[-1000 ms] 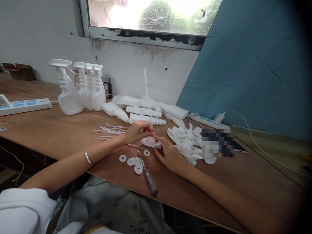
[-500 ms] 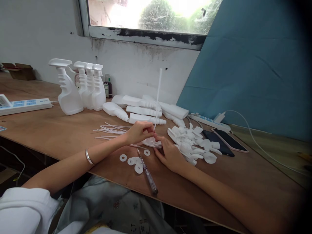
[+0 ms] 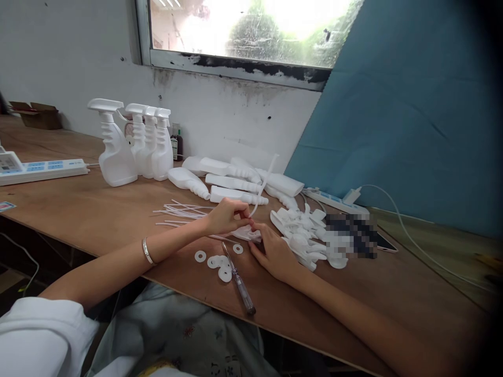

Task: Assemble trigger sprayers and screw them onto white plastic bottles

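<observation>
My left hand [image 3: 228,216] pinches the lower end of a thin white dip tube [image 3: 261,192], which leans up and to the right with a bend. My right hand [image 3: 275,254] is closed around a white spray trigger head [image 3: 244,233] on the table, and its fingertips meet those of my left hand. Fingers hide the joint between tube and head. Just below lie several flat white ring washers [image 3: 225,273] and a screwdriver [image 3: 242,290] with a clear handle. More loose tubes [image 3: 176,209] lie left of my left hand.
A heap of trigger heads [image 3: 302,235] lies right of my hands. Several white bottles [image 3: 231,183] lie behind them, and assembled spray bottles [image 3: 116,152] stand at back left. Power strips [image 3: 55,168] sit on both sides. A phone, partly blurred, lies at right.
The tube was straight and nearly upright; now it is bent and leans right, its top lower. Both hands stay nearly in place, and the camera view has shifted slightly.
</observation>
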